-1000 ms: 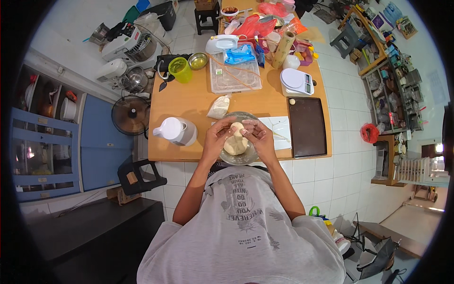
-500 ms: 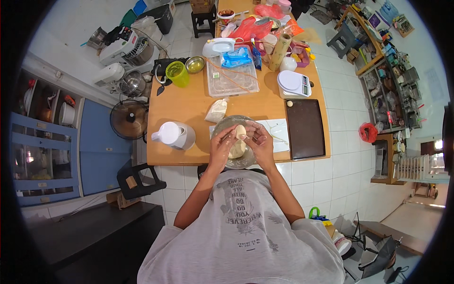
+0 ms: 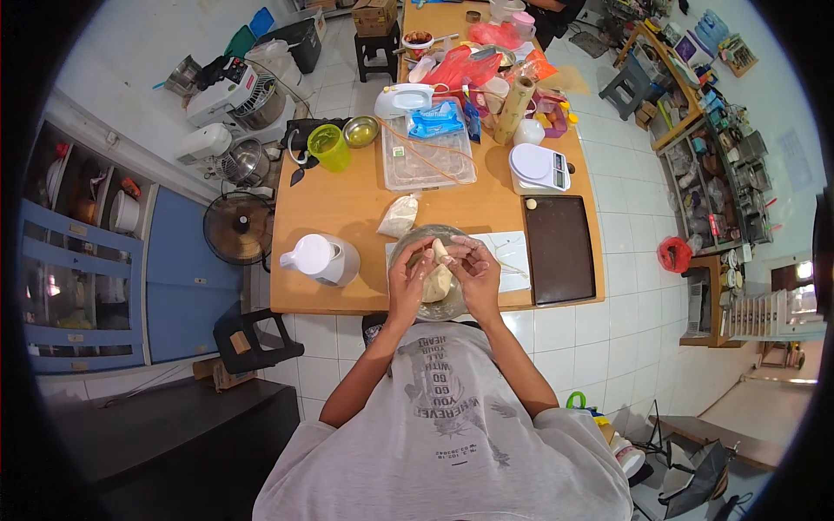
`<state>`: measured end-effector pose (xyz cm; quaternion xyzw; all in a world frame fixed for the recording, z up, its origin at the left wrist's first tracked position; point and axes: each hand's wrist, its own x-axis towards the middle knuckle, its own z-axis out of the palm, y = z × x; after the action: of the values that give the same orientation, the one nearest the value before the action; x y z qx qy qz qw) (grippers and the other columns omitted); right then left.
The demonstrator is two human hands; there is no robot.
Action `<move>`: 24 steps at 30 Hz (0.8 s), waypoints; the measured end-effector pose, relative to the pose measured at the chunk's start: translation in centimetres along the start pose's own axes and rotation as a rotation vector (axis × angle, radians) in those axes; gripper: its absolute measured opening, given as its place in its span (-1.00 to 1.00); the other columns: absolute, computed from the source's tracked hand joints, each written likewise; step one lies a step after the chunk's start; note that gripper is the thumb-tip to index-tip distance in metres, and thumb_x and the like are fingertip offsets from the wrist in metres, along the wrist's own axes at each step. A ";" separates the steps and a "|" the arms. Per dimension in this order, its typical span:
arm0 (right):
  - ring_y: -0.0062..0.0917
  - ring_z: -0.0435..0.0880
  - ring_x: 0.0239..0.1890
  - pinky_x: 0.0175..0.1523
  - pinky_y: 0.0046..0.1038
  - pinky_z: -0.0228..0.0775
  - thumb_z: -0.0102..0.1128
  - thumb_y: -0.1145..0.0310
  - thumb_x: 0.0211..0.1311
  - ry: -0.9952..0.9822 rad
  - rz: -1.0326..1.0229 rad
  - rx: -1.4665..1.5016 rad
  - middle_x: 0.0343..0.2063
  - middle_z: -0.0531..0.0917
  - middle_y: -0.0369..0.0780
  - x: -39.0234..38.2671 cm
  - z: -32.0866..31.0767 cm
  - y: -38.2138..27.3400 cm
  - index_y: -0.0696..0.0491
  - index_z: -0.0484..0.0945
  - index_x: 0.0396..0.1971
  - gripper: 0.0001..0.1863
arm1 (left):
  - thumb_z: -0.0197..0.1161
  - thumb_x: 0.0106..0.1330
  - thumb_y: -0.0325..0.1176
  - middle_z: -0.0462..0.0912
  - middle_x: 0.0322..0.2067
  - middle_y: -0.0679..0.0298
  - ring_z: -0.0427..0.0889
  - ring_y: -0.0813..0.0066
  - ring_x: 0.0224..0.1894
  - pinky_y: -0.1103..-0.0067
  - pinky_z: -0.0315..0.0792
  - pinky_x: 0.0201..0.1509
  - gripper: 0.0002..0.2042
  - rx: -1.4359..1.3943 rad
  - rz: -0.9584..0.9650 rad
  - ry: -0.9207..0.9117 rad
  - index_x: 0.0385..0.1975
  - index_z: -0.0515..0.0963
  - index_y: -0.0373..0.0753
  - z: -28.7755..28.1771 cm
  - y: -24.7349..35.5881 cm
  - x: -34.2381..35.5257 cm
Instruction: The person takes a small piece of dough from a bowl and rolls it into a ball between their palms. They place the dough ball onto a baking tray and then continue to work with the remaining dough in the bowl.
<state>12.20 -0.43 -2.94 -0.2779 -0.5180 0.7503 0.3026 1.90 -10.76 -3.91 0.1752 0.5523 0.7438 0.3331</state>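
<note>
Between my left hand [image 3: 408, 283] and my right hand [image 3: 476, 271], a small pale piece of dough [image 3: 440, 252] is pinched by the fingertips. Both hands are closed around it, over a round bowl [image 3: 445, 314]. Inside the bowl a larger lump of dough [image 3: 437, 285] shows below the fingers, partly hidden by my left hand. Whitish smears mark my fingers. To the right, one small dough ball [image 3: 532, 204] rests at the far left corner of a dark baking tray [image 3: 563, 252].
A white jug [image 3: 321, 260] stands left of the bowl, a bag of pale powder [image 3: 399, 215] beyond it. White sheets [image 3: 508, 252] lie beside the bowl. Farther off are a kitchen scale [image 3: 539, 168], a clear plastic box [image 3: 426, 163], a green pitcher [image 3: 327, 148] and a metal bowl [image 3: 360, 132].
The dough piece between my fingertips has turned and looks narrower now. My hands stay over the bowl. The whole view has shifted a little, so the table sits slightly lower.
</note>
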 end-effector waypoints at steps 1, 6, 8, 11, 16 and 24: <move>-0.59 0.70 -0.02 0.13 -0.49 0.57 0.40 0.59 0.32 0.001 0.000 0.000 -0.08 0.72 -0.22 0.0 -0.1 0.4 0.17 0.56 0.17 -0.57 | 0.26 0.55 -0.34 0.61 0.16 0.17 0.62 0.47 0.18 0.55 0.53 0.28 -0.60 0.000 0.024 -0.030 0.29 0.50 -0.37 0.2 0.2 -0.1; -0.52 0.72 0.00 0.12 -0.46 0.56 0.47 0.54 0.26 -0.001 -0.266 -0.291 0.00 0.71 -0.23 0.1 0.0 -0.2 0.09 0.56 0.24 -0.46 | 0.25 0.56 -0.34 0.62 0.15 0.17 0.60 0.46 0.20 0.54 0.47 0.35 -0.60 -0.010 -0.014 -0.078 0.29 0.50 -0.37 -0.3 0.0 -0.5; -0.50 0.72 0.03 0.13 -0.43 0.57 0.48 0.51 0.25 -0.010 -0.247 -0.322 0.03 0.73 -0.22 0.1 -0.1 -0.5 0.08 0.56 0.25 -0.44 | 0.26 0.55 -0.34 0.63 0.17 0.17 0.60 0.47 0.22 0.53 0.47 0.34 -0.60 -0.073 -0.027 -0.093 0.30 0.50 -0.37 -0.7 -0.5 -0.5; -0.45 0.72 0.07 0.14 -0.38 0.57 0.49 0.47 0.24 -0.037 -0.204 -0.388 0.06 0.75 -0.20 0.1 -0.5 -1.1 0.08 0.55 0.27 -0.42 | 0.26 0.55 -0.34 0.63 0.18 0.18 0.61 0.47 0.20 0.52 0.48 0.33 -0.59 -0.082 -0.016 -0.120 0.31 0.50 -0.37 -0.4 -0.1 -0.5; -0.44 0.74 0.06 0.15 -0.34 0.58 0.48 0.42 0.26 -0.043 -0.216 -0.492 0.04 0.77 -0.17 0.0 -0.5 -1.7 0.09 0.55 0.28 -0.43 | 0.26 0.55 -0.34 0.63 0.18 0.18 0.63 0.47 0.18 0.52 0.49 0.32 -0.58 -0.032 -0.016 -0.122 0.32 0.49 -0.38 -0.3 0.2 -0.7; -0.52 0.75 -0.05 0.10 -0.46 0.55 0.49 0.59 0.22 0.041 -0.204 -0.345 -0.07 0.76 -0.15 -0.2 -0.2 -1.5 0.20 0.57 0.14 -0.52 | 0.28 0.53 -0.38 0.59 0.19 0.16 0.61 0.45 0.19 0.45 0.52 0.34 -0.59 -0.079 -0.045 -0.163 0.31 0.48 -0.37 -0.8 -0.1 -0.6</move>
<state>12.71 -0.02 -1.52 -0.2869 -0.6581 0.6101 0.3353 1.87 -11.70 -4.16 0.2093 0.4974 0.7407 0.4002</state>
